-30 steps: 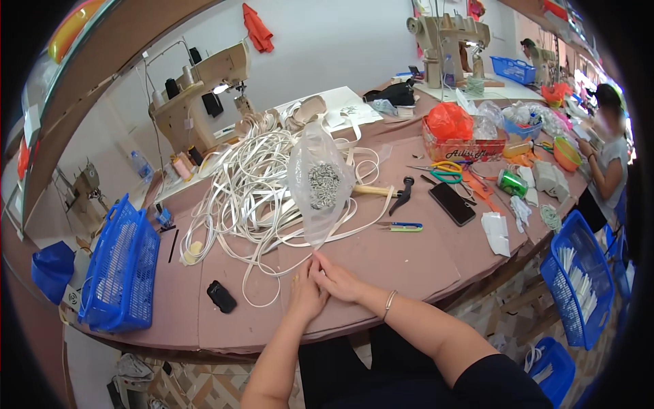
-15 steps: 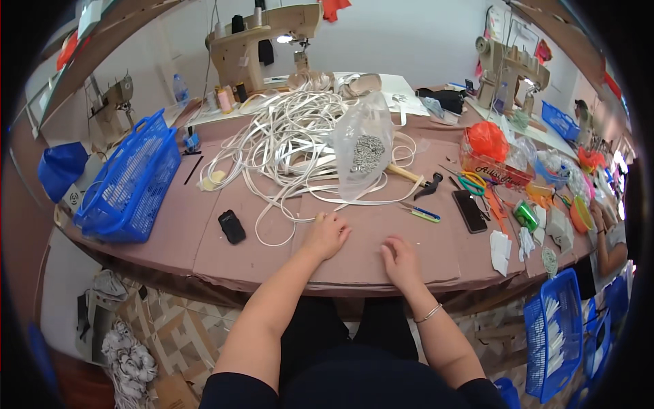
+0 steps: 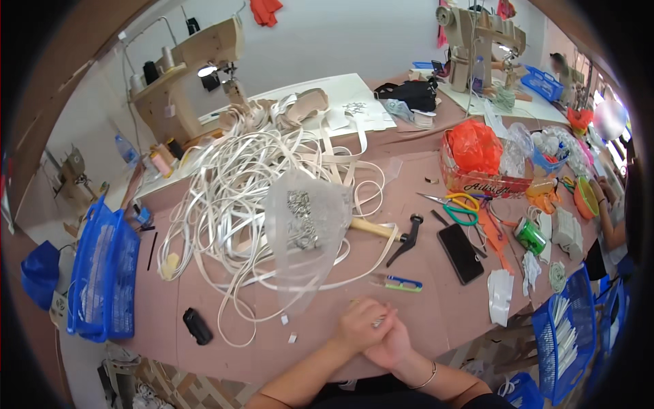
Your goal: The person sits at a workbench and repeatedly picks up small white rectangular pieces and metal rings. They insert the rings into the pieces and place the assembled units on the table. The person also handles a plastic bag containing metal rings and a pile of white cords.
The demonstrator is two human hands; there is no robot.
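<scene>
My left hand (image 3: 362, 326) and my right hand (image 3: 390, 346) are pressed together over the table's front edge, fingers curled. Small silvery bits (image 3: 379, 320) show between them, resting in the right hand; their exact kind is too small to tell. Beyond the hands lies a clear plastic bag (image 3: 306, 235) of small metal parts, on a tangled heap of white strap (image 3: 231, 184). A hammer (image 3: 402, 235) with a wooden handle lies beside the bag. Nearer my hands is a blue and green cutter-like tool (image 3: 402, 283). Two small white pieces (image 3: 292, 337) lie left of my hands.
A black phone (image 3: 460, 253), scissors (image 3: 463, 208) and a red box (image 3: 487, 178) with plastic bags occupy the right side. A blue basket (image 3: 102, 286) stands at the left, near a small black device (image 3: 197, 326). Sewing machines (image 3: 191, 75) stand behind. A co-worker's arm (image 3: 610, 215) is far right.
My hands, apart before, have come together, with small silvery bits between them. The view has shifted and tilted. The small white pieces now show on the table left of my hands.
</scene>
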